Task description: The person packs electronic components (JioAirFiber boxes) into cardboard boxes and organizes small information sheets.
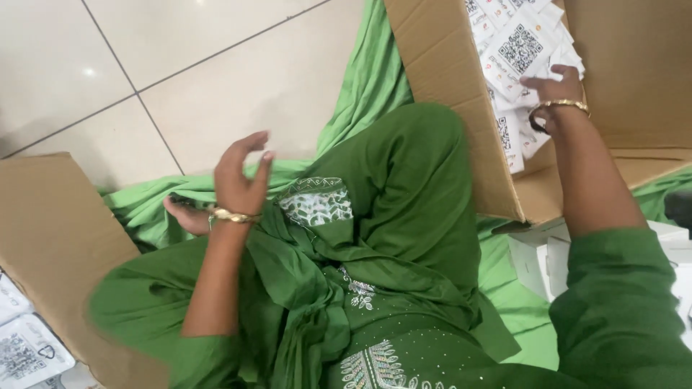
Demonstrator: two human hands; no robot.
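Picking is the step in hand: right hand (551, 90) reaches into the open brown cardboard box (461, 144), fingers closing on small white printed packets (515, 50) inside it. Left hand (241, 176), outside the box, hangs open and empty; next comes lifting a packet clear.

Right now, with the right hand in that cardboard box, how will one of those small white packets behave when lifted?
The white packets look flat and thin, so probably light and a bit floppy. They lie loosely heaped in the cardboard box, so neighbours may slide or come along. The right hand rests on the heap; a pinch should do.
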